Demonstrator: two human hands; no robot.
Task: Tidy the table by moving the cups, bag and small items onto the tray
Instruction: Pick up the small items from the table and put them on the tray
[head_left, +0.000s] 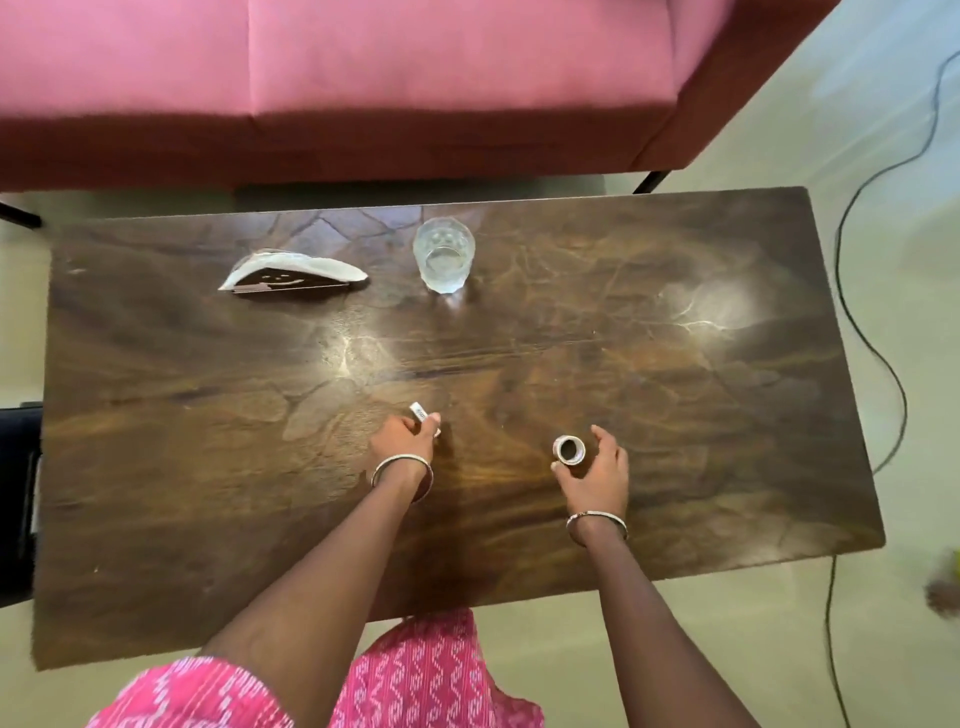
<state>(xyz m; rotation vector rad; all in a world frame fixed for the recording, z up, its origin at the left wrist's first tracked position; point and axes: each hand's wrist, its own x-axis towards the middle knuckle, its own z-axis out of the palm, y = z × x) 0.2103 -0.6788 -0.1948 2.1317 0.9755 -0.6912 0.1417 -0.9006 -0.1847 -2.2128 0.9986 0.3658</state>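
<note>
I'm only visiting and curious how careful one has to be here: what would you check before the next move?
1. Left hand holds the small white item: ok, pinched in its fingertips.
2. Right hand has a firm hold on the small round cup: cannot tell; the fingers curve round it, but contact is unclear.
3. Tray in sight to set things on: not ok, none in view.
4. Glass upright and away from both arms: ok.
5. Bag off the table: not ok, it lies at the far left.
</note>
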